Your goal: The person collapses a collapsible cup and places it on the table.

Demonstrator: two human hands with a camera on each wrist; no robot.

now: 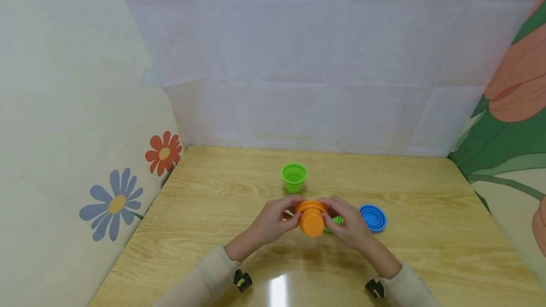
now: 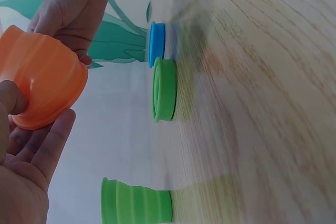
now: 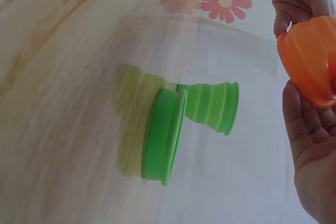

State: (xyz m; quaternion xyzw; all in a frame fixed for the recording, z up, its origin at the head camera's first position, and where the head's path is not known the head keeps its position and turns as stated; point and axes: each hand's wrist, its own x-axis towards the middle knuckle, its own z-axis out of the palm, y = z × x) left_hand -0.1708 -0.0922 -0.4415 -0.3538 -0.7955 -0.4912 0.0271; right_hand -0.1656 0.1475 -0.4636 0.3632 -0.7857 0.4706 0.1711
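Note:
An orange collapsible cup (image 1: 313, 221) is held above the table between both hands, its round base facing the head camera. My left hand (image 1: 273, 219) grips its left side, thumb pressed on the wall in the left wrist view. From the right, my right hand (image 1: 347, 224) pinches the other side near the rim. Just under and behind the right hand lies a flattened green collapsible cup (image 3: 164, 137), partly hidden in the head view. Farther back stands an expanded green collapsible cup (image 1: 294, 177), upright.
A flattened blue collapsible cup (image 1: 373, 218) lies on the wooden table (image 1: 204, 184) to the right of the right hand. A white cloth (image 1: 307, 60) hangs along the back edge, and flower-printed panels (image 1: 115, 203) flank the sides.

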